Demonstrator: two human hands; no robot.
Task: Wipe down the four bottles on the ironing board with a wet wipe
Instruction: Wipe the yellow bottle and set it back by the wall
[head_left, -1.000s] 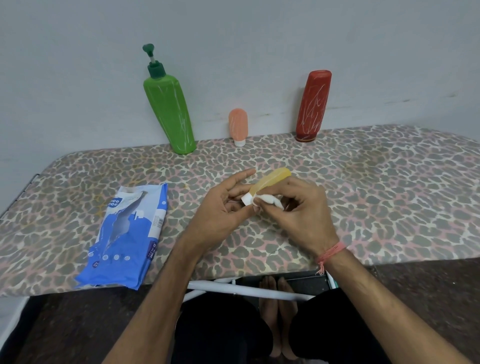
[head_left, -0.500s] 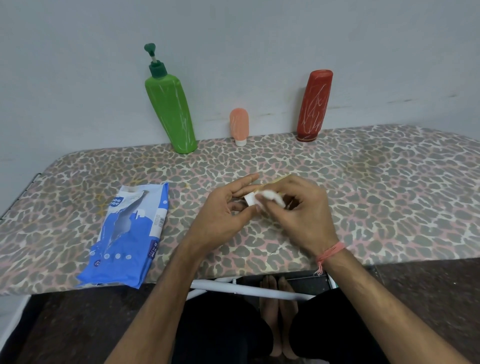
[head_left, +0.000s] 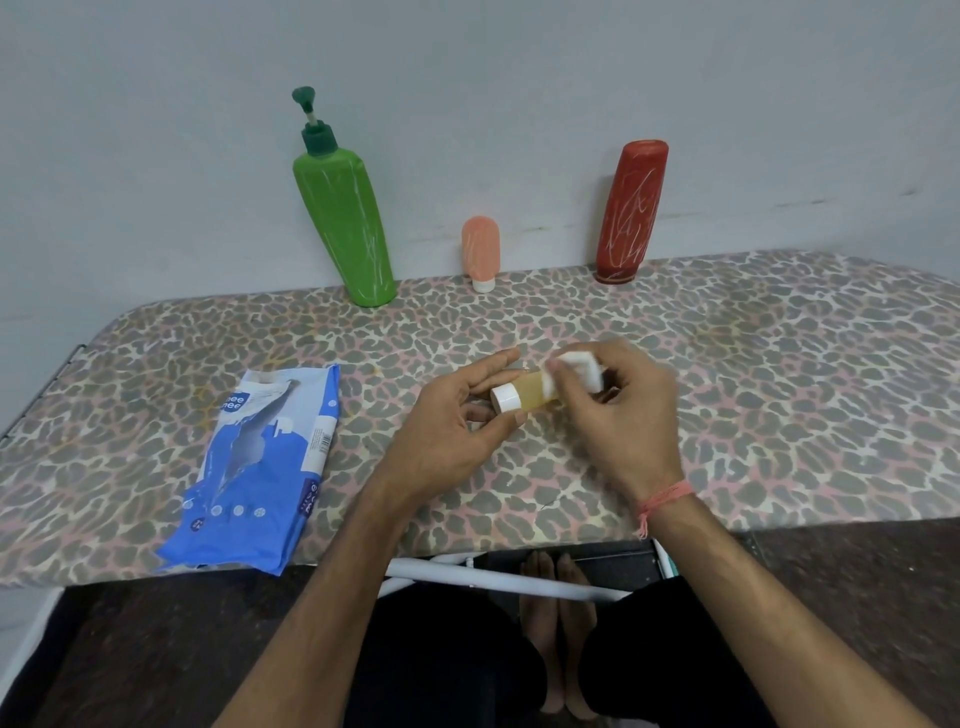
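Presently, item one: small yellow bottle (head_left: 529, 392), lying roughly level above the ironing board (head_left: 779, 374), white cap (head_left: 505, 398) toward the person. It sits between both hands, above the middle of the board.

Left hand (head_left: 457, 431): grip closed on the cap end of the yellow bottle, thumb below, fingers stretched along the far side. Palm turned inward toward the right hand, forearm rising from the lower edge of the view.

Right hand (head_left: 618, 410): grip closed on a folded white wet wipe (head_left: 579, 366), pinched by the fingertips and laid over the bottle's far end. Fingers curled, back of the hand upward. A pink thread band (head_left: 665, 499) circles the wrist.

Item two: green pump bottle (head_left: 343, 228), standing at the board's far edge, leaning against the wall (head_left: 467, 78), white scribble marks on its body.

Item three: small peach tube (head_left: 480, 252), cap down, against the wall, between the green and red bottles.

Item four: red bottle (head_left: 631, 210), cap down, against the wall to the right, also scribbled in white.

Item five: blue wet-wipe pack (head_left: 260, 467), flat on the board's near-left part, well apart from the hands.
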